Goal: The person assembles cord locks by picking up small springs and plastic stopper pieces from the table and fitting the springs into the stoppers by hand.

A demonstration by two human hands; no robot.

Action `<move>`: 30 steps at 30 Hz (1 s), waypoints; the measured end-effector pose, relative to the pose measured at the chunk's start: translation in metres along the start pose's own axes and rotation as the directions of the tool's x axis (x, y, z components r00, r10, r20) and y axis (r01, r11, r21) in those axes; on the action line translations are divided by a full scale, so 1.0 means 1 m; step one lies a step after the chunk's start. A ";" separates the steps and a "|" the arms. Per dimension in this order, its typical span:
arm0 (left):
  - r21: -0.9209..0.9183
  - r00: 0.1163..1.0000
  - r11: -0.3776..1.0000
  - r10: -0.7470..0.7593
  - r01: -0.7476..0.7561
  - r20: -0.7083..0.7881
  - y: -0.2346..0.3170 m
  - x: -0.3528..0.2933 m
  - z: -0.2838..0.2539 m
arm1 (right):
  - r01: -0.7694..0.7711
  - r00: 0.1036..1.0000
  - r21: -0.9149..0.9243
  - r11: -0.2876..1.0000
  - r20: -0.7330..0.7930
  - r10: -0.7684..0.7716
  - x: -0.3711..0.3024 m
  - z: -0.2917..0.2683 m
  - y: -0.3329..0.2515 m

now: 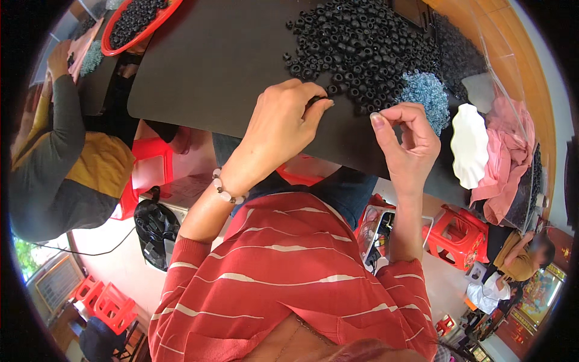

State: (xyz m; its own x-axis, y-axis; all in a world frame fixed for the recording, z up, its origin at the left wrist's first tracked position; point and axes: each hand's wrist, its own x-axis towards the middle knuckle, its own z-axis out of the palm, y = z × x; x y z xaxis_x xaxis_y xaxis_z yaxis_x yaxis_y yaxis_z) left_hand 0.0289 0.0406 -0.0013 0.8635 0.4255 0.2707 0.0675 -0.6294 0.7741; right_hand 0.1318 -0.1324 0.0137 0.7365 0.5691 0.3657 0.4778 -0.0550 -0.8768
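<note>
small black ring [318,100] pinched in the left hand [283,123], grip closed on it just above the near edge of the dark worktop [211,66]. right hand [407,142] beside it, thumb and forefinger curled together, though cannot tell whether anything sits between them. large heap of black rings [362,45] spread toward the far right corner, little blue-grey pile [426,92] touching its near side, white scalloped dish [469,145] at the right edge. red tray of rings [134,21] by the far left corner. judging by the heap, most rings still unhandled.
</note>
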 end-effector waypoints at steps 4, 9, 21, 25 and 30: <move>0.043 1.000 0.999 0.025 -0.024 -0.020 -0.001 -0.002 0.002 | -0.013 0.999 -0.025 1.000 -0.033 0.012 -0.001 0.002 0.000; 0.017 0.998 0.999 0.041 -0.041 -0.051 -0.005 -0.005 0.003 | 0.050 0.999 -0.186 0.981 -0.010 -0.052 -0.002 0.005 0.002; -0.258 0.998 0.964 -0.070 0.068 0.001 -0.005 -0.015 -0.005 | 0.398 0.916 -0.606 0.688 0.232 -0.326 0.003 0.023 0.013; -0.371 0.995 0.923 -0.094 0.104 0.043 -0.005 -0.016 -0.007 | 0.386 0.922 -0.601 0.700 0.216 -0.322 0.005 0.022 0.013; -0.799 0.946 0.508 -0.135 0.321 0.294 -0.004 -0.023 -0.013 | 0.461 0.887 -0.414 0.785 0.181 -0.425 0.005 0.016 -0.005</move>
State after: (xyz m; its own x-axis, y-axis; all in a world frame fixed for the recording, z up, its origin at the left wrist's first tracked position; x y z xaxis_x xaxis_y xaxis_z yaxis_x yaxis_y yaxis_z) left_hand 0.0026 0.0420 -0.0030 0.9549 0.2963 -0.0171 -0.0875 0.3362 0.9377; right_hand 0.1257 -0.1164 0.0153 0.3634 0.6767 0.6404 0.9126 -0.1202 -0.3908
